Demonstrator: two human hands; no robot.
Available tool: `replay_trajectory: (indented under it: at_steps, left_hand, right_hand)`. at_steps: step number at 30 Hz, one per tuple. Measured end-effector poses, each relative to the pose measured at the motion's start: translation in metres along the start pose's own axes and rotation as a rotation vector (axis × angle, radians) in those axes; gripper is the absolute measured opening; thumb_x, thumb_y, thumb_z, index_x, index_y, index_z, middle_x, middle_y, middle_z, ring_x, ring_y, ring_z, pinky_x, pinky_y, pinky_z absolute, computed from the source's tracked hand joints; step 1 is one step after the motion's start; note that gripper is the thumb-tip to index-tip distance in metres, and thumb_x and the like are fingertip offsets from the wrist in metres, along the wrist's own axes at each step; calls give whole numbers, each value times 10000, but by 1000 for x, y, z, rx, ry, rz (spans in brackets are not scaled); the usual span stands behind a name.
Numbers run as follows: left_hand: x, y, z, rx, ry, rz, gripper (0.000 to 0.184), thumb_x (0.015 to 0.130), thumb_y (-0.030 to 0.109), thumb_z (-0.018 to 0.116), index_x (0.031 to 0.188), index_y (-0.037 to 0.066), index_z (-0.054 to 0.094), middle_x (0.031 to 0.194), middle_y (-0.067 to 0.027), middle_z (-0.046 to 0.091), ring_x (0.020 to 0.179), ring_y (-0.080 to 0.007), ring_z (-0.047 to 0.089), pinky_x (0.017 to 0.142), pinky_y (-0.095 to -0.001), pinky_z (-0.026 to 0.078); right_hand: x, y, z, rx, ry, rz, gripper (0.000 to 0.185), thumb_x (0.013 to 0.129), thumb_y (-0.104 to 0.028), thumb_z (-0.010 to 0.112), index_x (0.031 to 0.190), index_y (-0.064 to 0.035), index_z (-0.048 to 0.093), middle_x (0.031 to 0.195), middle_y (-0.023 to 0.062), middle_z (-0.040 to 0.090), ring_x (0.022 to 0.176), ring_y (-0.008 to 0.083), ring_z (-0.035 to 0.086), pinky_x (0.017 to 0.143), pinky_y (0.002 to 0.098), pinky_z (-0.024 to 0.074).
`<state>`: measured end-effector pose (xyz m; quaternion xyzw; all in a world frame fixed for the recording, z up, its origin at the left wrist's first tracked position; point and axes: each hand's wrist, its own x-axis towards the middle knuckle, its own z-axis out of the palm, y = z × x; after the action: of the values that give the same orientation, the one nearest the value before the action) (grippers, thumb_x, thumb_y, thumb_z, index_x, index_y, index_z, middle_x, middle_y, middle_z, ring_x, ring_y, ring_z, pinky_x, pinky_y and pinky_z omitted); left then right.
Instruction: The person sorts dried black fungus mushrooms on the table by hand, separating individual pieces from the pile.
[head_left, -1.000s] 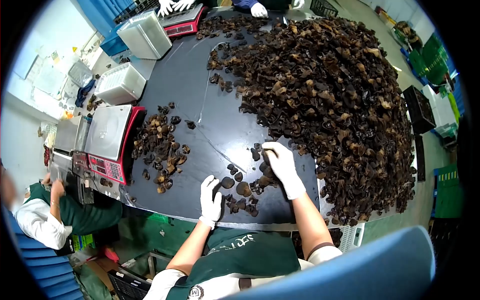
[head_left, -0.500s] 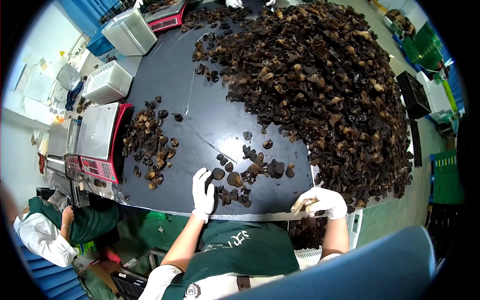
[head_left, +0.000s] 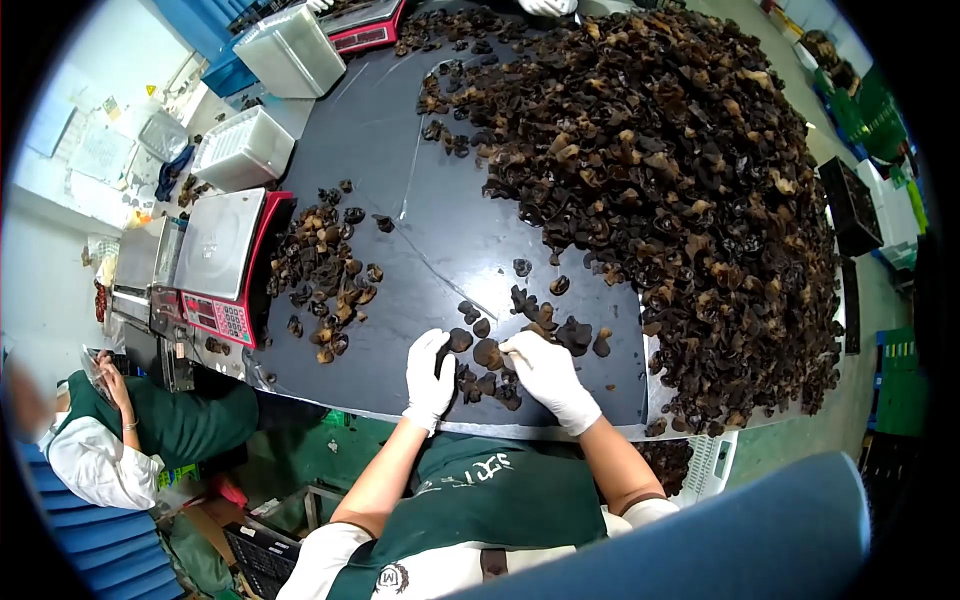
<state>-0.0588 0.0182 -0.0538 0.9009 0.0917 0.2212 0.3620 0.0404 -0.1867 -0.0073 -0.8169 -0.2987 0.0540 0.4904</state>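
Note:
My left hand, in a white glove, rests near the table's front edge with its fingers stretched out and thumb apart. Its fingertips lie beside a dark wood ear mushroom. My right hand, also gloved, reaches in from the right, its fingers drawn together at the edge of a round brown wood ear mushroom. A few darker wood ears lie between the two hands. Beyond my right hand is another small group of wood ears.
A large heap of wood ears covers the table's right side. A smaller pile lies left, beside a red scale. White baskets stand behind it. A co-worker is at lower left; another person's gloved hand shows at the far edge.
My right hand has moved left from the table's front right edge to the wood ears near my left hand. The whole view has shifted slightly; my left hand stays near the same mushrooms.

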Motion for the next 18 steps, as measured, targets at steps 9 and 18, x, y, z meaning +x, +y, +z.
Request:
replay_trajectory:
  at_steps: [9,18]
  left_hand:
    - [1,0,2,-5,26,-15,311,875,53,631,1186,54,644,1217,-169,626,1151,-350,581,1024,-432,457]
    - [-2,-3,5,-1,36,-11,291,889,46,601,1176,51,645,1209,-164,636,1158,-351,582,1035,-432,450]
  right_hand:
    - [-2,-31,-107,-52,-814,306,197,858,-233,710,923,-47,726,946,119,754,857,230,734,771,310,555]
    - [19,-2,20,-240,-166,-89,237,862,-208,661,1068,-89,668,925,142,658,848,315,665,772,397,535]
